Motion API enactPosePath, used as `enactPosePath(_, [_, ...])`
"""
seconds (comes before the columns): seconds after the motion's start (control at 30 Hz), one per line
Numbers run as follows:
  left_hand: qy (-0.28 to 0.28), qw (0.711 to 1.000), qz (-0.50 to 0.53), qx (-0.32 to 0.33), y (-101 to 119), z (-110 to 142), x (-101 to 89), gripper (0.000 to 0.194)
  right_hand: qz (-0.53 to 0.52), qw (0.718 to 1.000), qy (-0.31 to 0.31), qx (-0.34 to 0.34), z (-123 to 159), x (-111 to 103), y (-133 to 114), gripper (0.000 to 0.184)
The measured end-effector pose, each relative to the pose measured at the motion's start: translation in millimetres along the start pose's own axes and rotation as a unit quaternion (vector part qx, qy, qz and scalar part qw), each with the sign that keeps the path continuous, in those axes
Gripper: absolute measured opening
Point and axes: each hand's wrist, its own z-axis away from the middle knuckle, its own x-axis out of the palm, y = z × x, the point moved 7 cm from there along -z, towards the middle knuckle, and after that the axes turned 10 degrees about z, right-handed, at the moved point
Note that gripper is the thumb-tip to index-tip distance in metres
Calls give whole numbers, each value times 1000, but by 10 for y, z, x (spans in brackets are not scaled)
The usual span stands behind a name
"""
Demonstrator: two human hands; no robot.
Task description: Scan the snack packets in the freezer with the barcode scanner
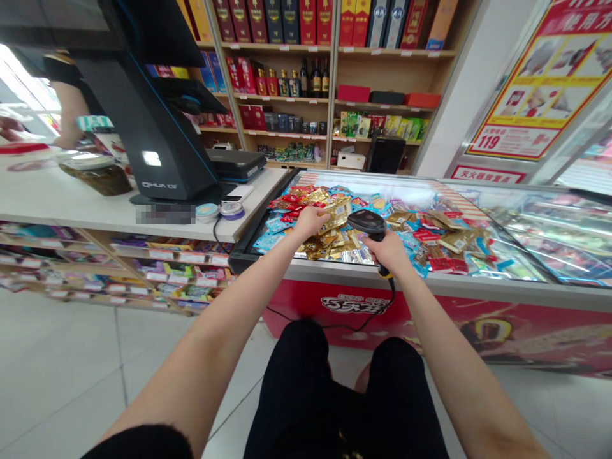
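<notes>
A gold snack packet (340, 211) is pinched in my left hand (312, 221), above a heap of other gold packets (329, 242). My right hand (389, 250) is wrapped round the handle of a black barcode scanner (367, 220), whose head points left toward that packet. From the scanner's base a dark cable (377, 312) hangs down in front of the freezer and runs left. Red, blue and gold packets (440, 239) lie spread over the glass top of the chest freezer (497, 290) around both hands.
On the left a white counter (57, 204) carries a black checkout terminal (162, 146), a jar (98, 172) and small round tubs (232, 210). Behind the freezer stand shelves (282, 48) of boxes and bottles. Someone's arm (69, 108) shows beyond the counter.
</notes>
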Motion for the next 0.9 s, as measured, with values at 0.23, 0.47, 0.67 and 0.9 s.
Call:
enactPosePath(0.23, [-9, 1000, -30, -2, 119, 47, 18, 23, 5, 1000, 1, -9, -1, -43, 12, 19])
enactPosePath(0.47, [-18, 999, -32, 5, 164, 25, 131, 32, -29, 999, -1, 17, -12, -76, 168, 17])
enactPosePath(0.67, [-50, 995, 59, -66, 130, -86, 600, 19, -131, 989, 14, 59, -112, -277, 635, 24])
enactPosePath(0.9, [-104, 965, 193, -146, 482, -227, 1443, 18, -185, 973, 91, 102, -190, -951, 1164, 25])
